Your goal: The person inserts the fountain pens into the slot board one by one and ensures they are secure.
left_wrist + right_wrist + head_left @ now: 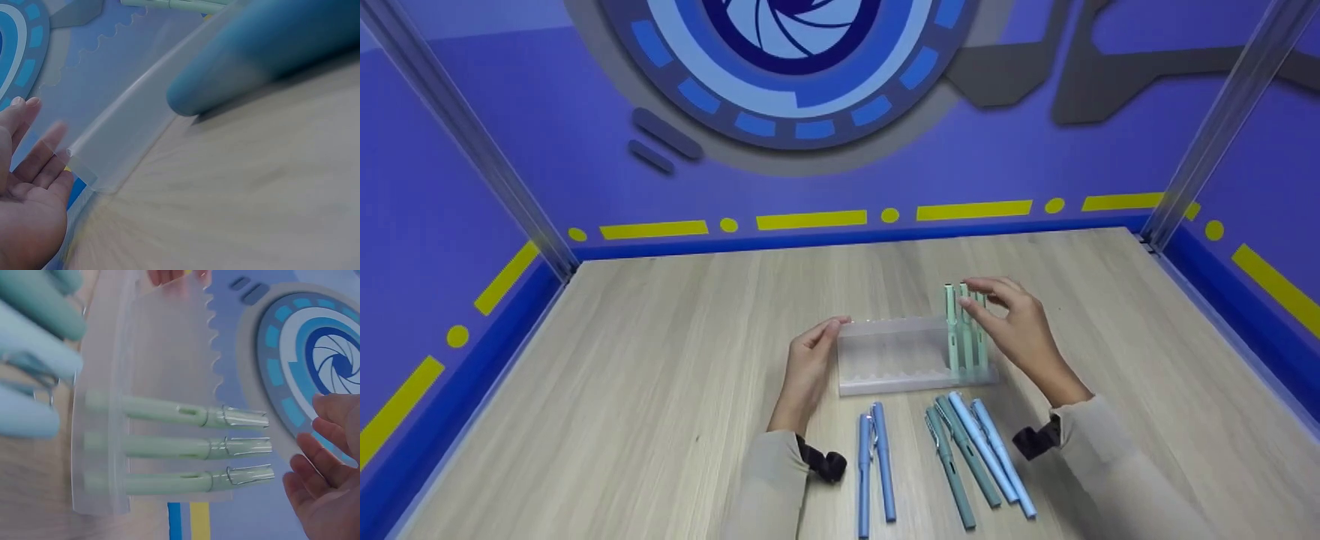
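A clear plastic pen rack (892,352) with a notched top edge stands on the table. Its left end is pinched by my left hand (808,364), with some fingers showing through the plastic in the left wrist view. Three pale green pens (169,445) stand upright in the rack's right end, clips toward the top. My right hand (1020,326) is beside their upper ends, fingers loosely bent. In the right wrist view that hand (323,472) is apart from the pens and holds nothing.
In front of the rack lie two blue pens (864,476) on the left. Two dark green pens (952,472) and two light blue pens (982,446) lie on the right. The wooden table (660,375) is bounded by blue panels (810,187) at the back and sides.
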`<action>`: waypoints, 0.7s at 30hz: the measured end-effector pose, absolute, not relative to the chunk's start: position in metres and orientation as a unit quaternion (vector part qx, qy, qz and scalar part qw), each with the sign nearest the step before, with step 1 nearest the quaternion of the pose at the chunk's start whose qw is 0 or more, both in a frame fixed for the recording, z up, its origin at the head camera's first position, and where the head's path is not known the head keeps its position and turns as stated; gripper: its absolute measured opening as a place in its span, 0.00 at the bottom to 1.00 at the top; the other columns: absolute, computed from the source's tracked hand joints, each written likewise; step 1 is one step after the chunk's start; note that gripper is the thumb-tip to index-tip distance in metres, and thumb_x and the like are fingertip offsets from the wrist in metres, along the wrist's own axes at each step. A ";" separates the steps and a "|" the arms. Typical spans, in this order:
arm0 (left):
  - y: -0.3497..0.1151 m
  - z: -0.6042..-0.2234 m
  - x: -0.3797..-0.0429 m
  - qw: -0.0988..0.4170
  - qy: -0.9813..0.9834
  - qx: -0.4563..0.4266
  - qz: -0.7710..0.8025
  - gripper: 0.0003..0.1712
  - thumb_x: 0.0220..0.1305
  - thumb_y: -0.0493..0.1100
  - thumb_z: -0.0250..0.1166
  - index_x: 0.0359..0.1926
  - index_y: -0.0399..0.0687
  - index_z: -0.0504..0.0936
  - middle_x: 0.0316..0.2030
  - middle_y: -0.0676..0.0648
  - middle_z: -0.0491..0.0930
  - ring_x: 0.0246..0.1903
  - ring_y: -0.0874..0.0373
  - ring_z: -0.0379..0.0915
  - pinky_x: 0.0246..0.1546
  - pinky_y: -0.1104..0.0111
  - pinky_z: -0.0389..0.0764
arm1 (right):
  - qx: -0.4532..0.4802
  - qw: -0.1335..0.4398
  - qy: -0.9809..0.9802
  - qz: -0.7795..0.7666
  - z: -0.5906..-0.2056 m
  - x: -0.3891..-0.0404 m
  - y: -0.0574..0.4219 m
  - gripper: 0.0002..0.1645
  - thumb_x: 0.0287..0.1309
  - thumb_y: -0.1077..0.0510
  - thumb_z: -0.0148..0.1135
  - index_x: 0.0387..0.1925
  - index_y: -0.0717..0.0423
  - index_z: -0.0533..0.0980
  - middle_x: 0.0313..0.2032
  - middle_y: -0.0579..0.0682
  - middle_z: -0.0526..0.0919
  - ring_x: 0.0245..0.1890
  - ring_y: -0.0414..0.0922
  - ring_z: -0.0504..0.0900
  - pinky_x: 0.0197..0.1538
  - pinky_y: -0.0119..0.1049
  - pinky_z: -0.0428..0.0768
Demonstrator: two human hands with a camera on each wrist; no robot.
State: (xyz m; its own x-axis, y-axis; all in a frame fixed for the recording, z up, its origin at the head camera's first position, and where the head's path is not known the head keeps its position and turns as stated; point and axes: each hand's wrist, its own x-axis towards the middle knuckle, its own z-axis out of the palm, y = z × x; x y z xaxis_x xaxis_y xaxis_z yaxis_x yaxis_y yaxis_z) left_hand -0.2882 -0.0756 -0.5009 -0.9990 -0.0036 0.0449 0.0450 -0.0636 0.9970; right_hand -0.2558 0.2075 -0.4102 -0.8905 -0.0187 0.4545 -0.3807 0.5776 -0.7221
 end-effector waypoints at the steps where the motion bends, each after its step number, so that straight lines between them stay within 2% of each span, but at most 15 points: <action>1: -0.076 -0.501 -0.288 0.016 -0.684 -0.013 -0.729 0.22 0.66 0.57 0.59 0.52 0.47 0.83 0.53 0.49 0.82 0.63 0.56 0.70 0.69 0.65 0.67 | 0.110 0.190 -0.862 0.457 -0.410 -0.253 0.209 0.20 0.60 0.55 0.65 0.53 0.58 0.79 0.51 0.54 0.81 0.51 0.43 0.78 0.58 0.35 0.78; 4: -0.075 -0.500 -0.288 0.015 -0.682 -0.011 -0.731 0.22 0.66 0.56 0.59 0.51 0.47 0.83 0.53 0.49 0.82 0.63 0.56 0.69 0.69 0.65 0.67 | 0.102 0.153 -0.858 0.480 -0.411 -0.244 0.213 0.21 0.61 0.53 0.64 0.53 0.58 0.78 0.49 0.54 0.82 0.46 0.32 0.78 0.52 0.21 0.78; 5: -0.075 -0.500 -0.288 0.015 -0.682 -0.011 -0.731 0.22 0.66 0.56 0.59 0.51 0.47 0.83 0.53 0.49 0.82 0.63 0.56 0.69 0.69 0.65 0.67 | 0.102 0.142 -0.857 0.484 -0.411 -0.241 0.214 0.21 0.62 0.53 0.63 0.54 0.58 0.78 0.49 0.54 0.82 0.45 0.29 0.77 0.51 0.21 0.79; 7: -0.075 -0.500 -0.288 0.015 -0.683 -0.010 -0.730 0.22 0.66 0.56 0.59 0.51 0.47 0.83 0.53 0.49 0.82 0.63 0.56 0.69 0.69 0.65 0.67 | 0.102 0.121 -0.861 0.483 -0.413 -0.237 0.217 0.22 0.62 0.51 0.62 0.54 0.58 0.78 0.47 0.54 0.83 0.43 0.26 0.77 0.48 0.15 0.76; 13: -0.075 -0.499 -0.288 0.018 -0.682 -0.013 -0.731 0.21 0.67 0.55 0.58 0.51 0.46 0.82 0.53 0.48 0.82 0.63 0.55 0.70 0.69 0.64 0.67 | 0.105 0.073 -0.879 0.459 -0.423 -0.223 0.221 0.22 0.62 0.50 0.63 0.54 0.56 0.78 0.44 0.51 0.84 0.41 0.32 0.80 0.47 0.21 0.78; 18: -0.074 -0.499 -0.289 0.014 -0.672 -0.008 -0.741 0.19 0.68 0.52 0.58 0.51 0.45 0.82 0.53 0.47 0.82 0.63 0.54 0.70 0.69 0.64 0.66 | 0.120 0.041 -0.895 0.428 -0.431 -0.214 0.225 0.21 0.60 0.51 0.65 0.51 0.58 0.79 0.41 0.50 0.85 0.40 0.41 0.81 0.41 0.27 0.80; 21: -0.074 -0.500 -0.289 0.014 -0.668 -0.008 -0.744 0.19 0.69 0.51 0.58 0.52 0.44 0.82 0.54 0.46 0.81 0.63 0.54 0.69 0.70 0.64 0.65 | 0.131 0.013 -0.900 0.415 -0.434 -0.210 0.227 0.23 0.59 0.50 0.66 0.51 0.60 0.79 0.41 0.51 0.85 0.41 0.44 0.80 0.39 0.27 0.79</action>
